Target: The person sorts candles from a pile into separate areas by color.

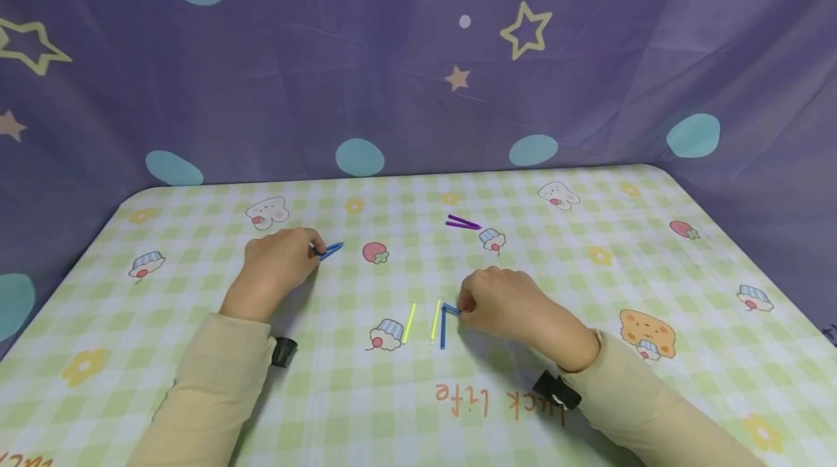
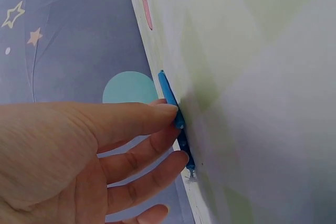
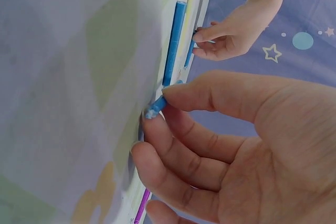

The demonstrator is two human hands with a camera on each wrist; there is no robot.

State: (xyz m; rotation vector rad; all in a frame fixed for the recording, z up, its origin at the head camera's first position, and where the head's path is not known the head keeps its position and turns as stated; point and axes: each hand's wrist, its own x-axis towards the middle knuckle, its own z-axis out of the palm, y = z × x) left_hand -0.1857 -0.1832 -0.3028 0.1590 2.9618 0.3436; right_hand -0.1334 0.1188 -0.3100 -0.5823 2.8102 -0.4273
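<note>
On the left of the table, my left hand (image 1: 277, 264) pinches a thin blue stick (image 2: 169, 95) between thumb and fingers, close over the cloth. A second blue stick (image 2: 187, 151) shows beside it, partly behind the fingers. Nearer the middle, my right hand (image 1: 506, 301) holds a blue stick (image 3: 156, 106) by thumb and fingertips. Its far end meets the top of another blue stick (image 1: 442, 329) lying on the cloth. Just left of that lies a yellow stick (image 1: 434, 322), and a second yellow stick (image 1: 409, 322) lies farther left.
Two purple sticks (image 1: 463, 224) lie farther back, forming a narrow V beside a printed cupcake. A green-and-white checked cloth (image 1: 314, 409) with printed pictures covers the table. Behind the table's back edge hangs a purple curtain (image 1: 392, 89) with stars and blue spots.
</note>
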